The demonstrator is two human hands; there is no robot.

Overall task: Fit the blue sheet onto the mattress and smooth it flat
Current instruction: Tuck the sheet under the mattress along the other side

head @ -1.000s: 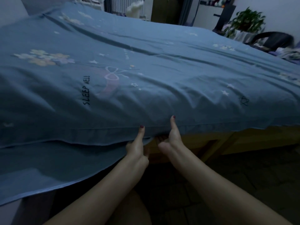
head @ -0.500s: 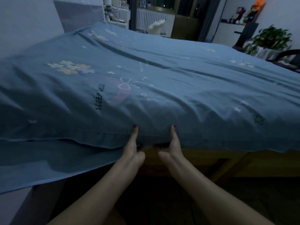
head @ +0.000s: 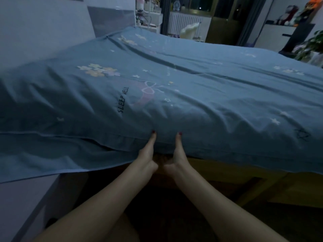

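Observation:
The blue sheet [head: 201,95], printed with flowers, stars and "SLEEP WELL", lies spread over the mattress, with long creases running across it. Its near hem hangs over the bed's edge. My left hand [head: 147,154] and my right hand [head: 178,154] sit side by side at that near edge. Each thumb lies up against the sheet's front face, while the fingers reach under the hem and are hidden, so the sheet edge is pinched in both hands. The mattress itself is hidden under the cloth.
A wooden bed frame [head: 244,173] shows below the hem at right. A pale wall or cabinet [head: 26,198] stands at left. A radiator [head: 183,23], shelves and a potted plant [head: 312,48] stand beyond the bed. The floor below is dark.
The view has tilted up and shifted, showing more of the far room. My hands have moved closer together at the sheet's near edge, still gripping it.

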